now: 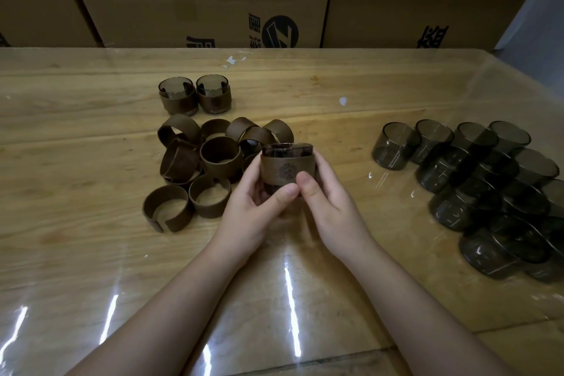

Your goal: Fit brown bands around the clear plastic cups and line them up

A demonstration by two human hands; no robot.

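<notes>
both hands, left [254,192] and right [328,192], clasp a cup [287,152] with its band [282,172] on, held above the table [76,162]. fitting looks nearly done; next, set it beside the two banded cups [195,96].

Hands bare: left hand [254,207], right hand [331,204]. Forearms [171,299] bare to frame edge. Thumbnails [308,185] short, plain.
</notes>
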